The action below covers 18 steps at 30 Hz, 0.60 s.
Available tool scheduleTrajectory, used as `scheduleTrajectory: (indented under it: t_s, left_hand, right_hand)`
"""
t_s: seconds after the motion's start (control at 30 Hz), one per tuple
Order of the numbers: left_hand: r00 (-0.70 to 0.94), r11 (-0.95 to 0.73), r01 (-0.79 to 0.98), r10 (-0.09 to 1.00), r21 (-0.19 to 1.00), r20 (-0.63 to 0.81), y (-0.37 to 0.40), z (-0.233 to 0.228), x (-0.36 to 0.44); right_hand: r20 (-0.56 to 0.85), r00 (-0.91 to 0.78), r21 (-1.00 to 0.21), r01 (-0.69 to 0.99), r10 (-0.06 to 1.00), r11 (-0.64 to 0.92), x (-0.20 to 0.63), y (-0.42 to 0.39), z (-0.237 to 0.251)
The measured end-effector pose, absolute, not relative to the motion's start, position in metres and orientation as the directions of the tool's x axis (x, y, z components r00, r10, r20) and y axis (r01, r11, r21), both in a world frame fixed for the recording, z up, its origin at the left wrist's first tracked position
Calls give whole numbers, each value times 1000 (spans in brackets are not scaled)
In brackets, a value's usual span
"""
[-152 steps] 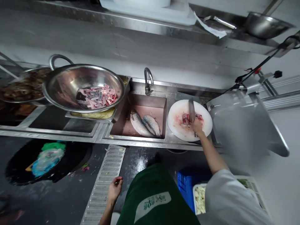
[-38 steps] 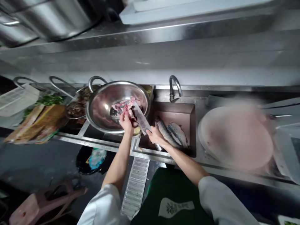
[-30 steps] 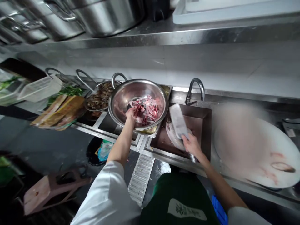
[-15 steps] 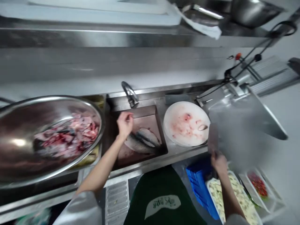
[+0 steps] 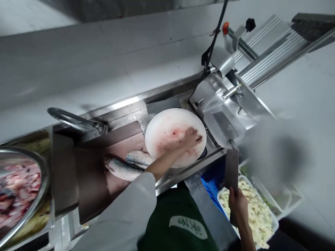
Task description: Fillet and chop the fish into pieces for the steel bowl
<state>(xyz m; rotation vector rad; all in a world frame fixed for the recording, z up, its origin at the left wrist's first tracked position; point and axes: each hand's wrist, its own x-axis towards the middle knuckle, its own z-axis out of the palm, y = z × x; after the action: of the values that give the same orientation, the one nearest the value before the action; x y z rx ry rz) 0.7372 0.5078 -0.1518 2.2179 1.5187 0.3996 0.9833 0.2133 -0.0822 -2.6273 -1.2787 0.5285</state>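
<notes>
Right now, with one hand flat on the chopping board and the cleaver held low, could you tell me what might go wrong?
1. The right hand holds the cleaver blade-up beside the apron, off the counter; a bump might cut the person.
2. The left hand presses on the wet, blood-smeared round board, so it could slip.
3. The cleaver hangs above an open tray of chopped food; drips might contaminate it.

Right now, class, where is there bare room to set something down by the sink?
The far half of the round board, beyond the left hand, is bare. So is the sink floor behind the two fish. The bowl of cut pieces is crowded.
</notes>
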Motion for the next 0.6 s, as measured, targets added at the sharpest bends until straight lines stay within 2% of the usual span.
scheduleTrajectory:
  t_s: [0.07, 0.13, 0.27, 0.33, 0.43, 0.5, 0.53, 0.6]
  left_hand:
    - [476, -439, 774, 879, 456, 38, 488, -157, 745]
    - [511, -463, 755, 859, 465, 27, 469, -161, 747]
    - [500, -403, 723, 866, 561, -23, 443, -165, 735]
    - [416, -304, 727, 908, 615, -44, 434, -166, 710]
    - [79, -7, 771, 993, 637, -85, 410, -167, 632]
    - [-230, 270, 769, 963, 580, -142, 377, -166, 557]
    - [-419, 457, 716, 886, 527, -200, 356, -165, 518]
    - [-716, 788, 509, 611, 347, -337, 306, -167, 442]
  right_hand:
    - [-284, 588, -295, 698, 757, -653, 990, 221, -87]
    - [-303, 560, -307, 709, 771, -635, 994, 234, -89]
    - [-302, 452, -297, 792, 839, -533, 998, 272, -93]
    - [-278, 396, -256, 848, 875, -465, 994, 296, -97]
    - [-237, 250, -204, 932, 939, -300, 977, 335, -105]
    - [-230, 111, -196, 968, 967, -158, 957, 363, -109]
    - [-227, 43, -196, 977, 973, -89, 946, 376, -110]
    - [-216, -61, -195, 981, 974, 18, 921, 399, -111]
